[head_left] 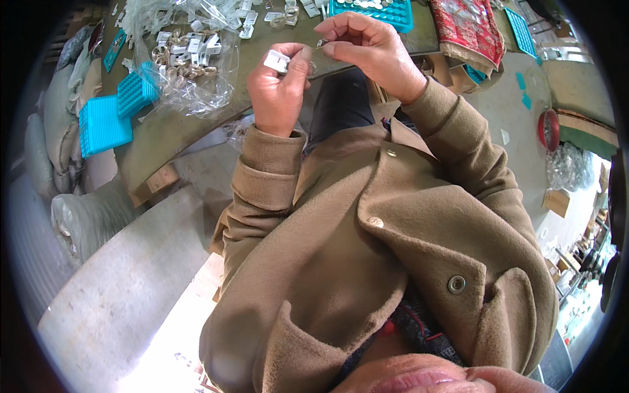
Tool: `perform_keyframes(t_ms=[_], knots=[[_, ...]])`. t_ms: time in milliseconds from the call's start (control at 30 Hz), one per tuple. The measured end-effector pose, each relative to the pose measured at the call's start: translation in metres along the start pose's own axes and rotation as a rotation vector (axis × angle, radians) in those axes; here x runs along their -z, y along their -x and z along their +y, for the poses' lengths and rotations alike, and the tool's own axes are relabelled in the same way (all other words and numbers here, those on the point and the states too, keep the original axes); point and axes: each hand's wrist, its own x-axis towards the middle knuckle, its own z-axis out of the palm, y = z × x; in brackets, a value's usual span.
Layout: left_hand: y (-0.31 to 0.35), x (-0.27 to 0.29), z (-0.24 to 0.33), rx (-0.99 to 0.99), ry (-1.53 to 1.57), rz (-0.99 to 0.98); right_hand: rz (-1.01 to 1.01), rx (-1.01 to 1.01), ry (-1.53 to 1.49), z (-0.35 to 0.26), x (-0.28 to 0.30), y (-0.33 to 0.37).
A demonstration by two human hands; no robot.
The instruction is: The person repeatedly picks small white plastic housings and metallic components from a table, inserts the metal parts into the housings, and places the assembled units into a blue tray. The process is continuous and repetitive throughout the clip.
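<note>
Two hands raised above the table edge, close together, fingertips almost meeting. Left hand (278, 88) curled nearly shut, thumb and forefinger pinched on a small white plastic clip (276, 61) held at the top of the fist. Right hand (367, 46) likewise closed to a pinch, fingers bent over, gripping a tiny silvery piece (322, 43) at the fingertips, just right of the white clip; too small to tell its shape. Both sleeves in a brown woollen coat (393, 249), filling the lower middle of the view, with round buttons down the front.

Beyond the hands, an olive-green table (164, 134) curving across the top. On its left part, a large clear plastic bag (190, 78), crumpled and open, holding a heap of metal rings and white clips like the one in the left hand. More loose white clips (252, 16) scattered near the far edge. Beside the bag, two turquoise gridded trays (105, 124), tilted and overlapping at the table's left end, contents not visible. Another turquoise tray (380, 16) at the top centre, just behind the right hand, with pale round pieces in its cells. To the right, a red patterned cloth (468, 29) draped over the table edge. Farther right, on the floor, a red bowl (549, 129).
</note>
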Motion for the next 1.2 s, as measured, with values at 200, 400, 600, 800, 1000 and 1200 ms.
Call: perform_keyframes(t_ms=[200,400,600,800,1000,1200], knots=[[-0.001,-0.027,0.006,-0.245,-0.226,0.024,0.071,-0.251,-0.657,0.005,0.015,0.005],[0.001,-0.053,0.007,-0.408,-0.507,0.045,0.226,-0.314,-0.829,0.007,0.017,0.015],[0.004,-0.068,0.01,-0.022,0.011,0.097,0.287,-0.191,-0.687,-0.002,0.021,0.03],[0.009,-0.084,0.009,0.105,0.319,-0.047,0.187,-0.158,-0.552,0.005,0.038,0.041],[0.005,-0.094,0.015,-0.04,0.127,-0.087,0.102,-0.111,-0.651,0.011,0.053,0.043],[0.006,-0.085,0.018,0.242,0.253,-0.15,0.102,-0.051,-0.677,0.018,0.05,0.042]])
